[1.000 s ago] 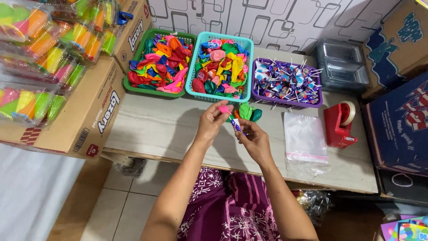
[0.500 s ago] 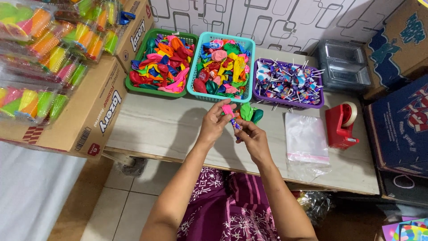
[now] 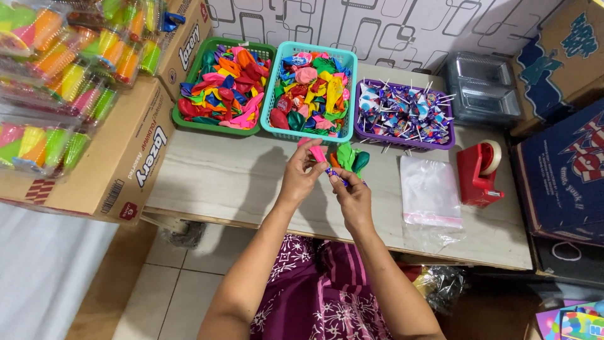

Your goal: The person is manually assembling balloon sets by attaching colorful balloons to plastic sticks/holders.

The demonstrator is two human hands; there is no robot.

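Surface: a pale wood-grain table [image 3: 214, 182], its near edge over a tiled floor.
Back row, left to right: green basket [image 3: 189, 119] of balloons, teal basket [image 3: 272, 123] of balloons, purple basket [image 3: 402, 140] of wrapped lollipops.
Back right corner: stacked clear plastic containers [image 3: 481, 88].
Right side: red tape dispenser [image 3: 478, 173].
Beside dispenser: flat clear plastic bags [image 3: 431, 192].
Left end: cardboard box [image 3: 119, 170], touching the table's edge.

Both forearms are bare, with no sleeves seen down to the left hand [image 3: 301, 178] and the right hand [image 3: 353, 199]. No rings, watch or bracelets can be made out. A purple garment [image 3: 318, 289] patterned with white flowers is worn below.
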